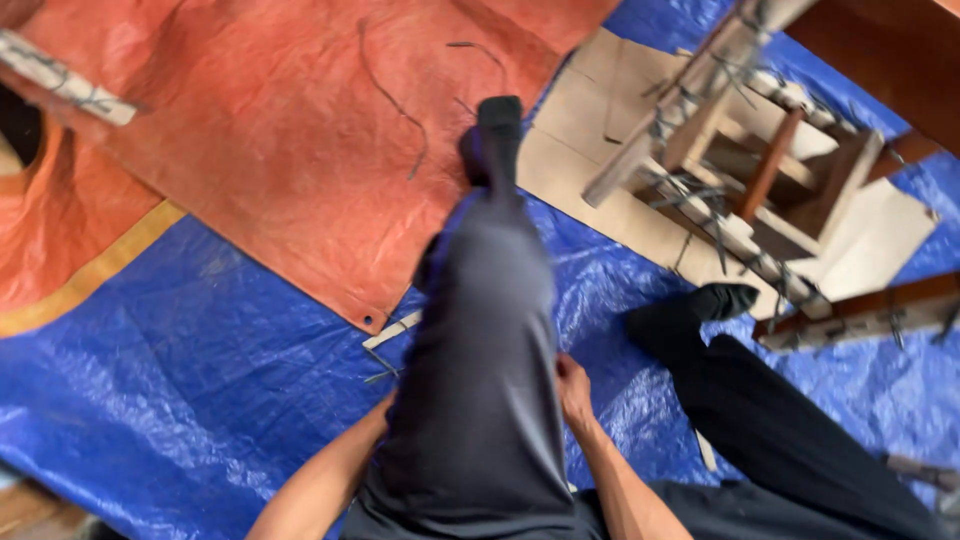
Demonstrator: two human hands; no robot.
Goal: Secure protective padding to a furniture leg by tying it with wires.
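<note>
- Here, right hand (573,390) rests against the raised grey trouser leg (480,350), fingers pressed together on the fabric; nothing pinched.
- Left hand hidden behind that leg; state cannot be told.
- Leg's long axis runs away from the body, over the blue tarp (170,380).
- Pale strip (392,330) lies just left of the leg, nearer the left arm.
- No labels legible.

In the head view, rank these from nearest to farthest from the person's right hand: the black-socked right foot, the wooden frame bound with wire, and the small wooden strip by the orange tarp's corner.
From the right hand:
1. Black-socked right foot, just up and to its right on the blue tarp.
2. Small wooden strip, to its left beyond the raised leg, near the orange tarp's corner.
3. Wooden frame bound with wire, far upper right on the cardboard.
</note>
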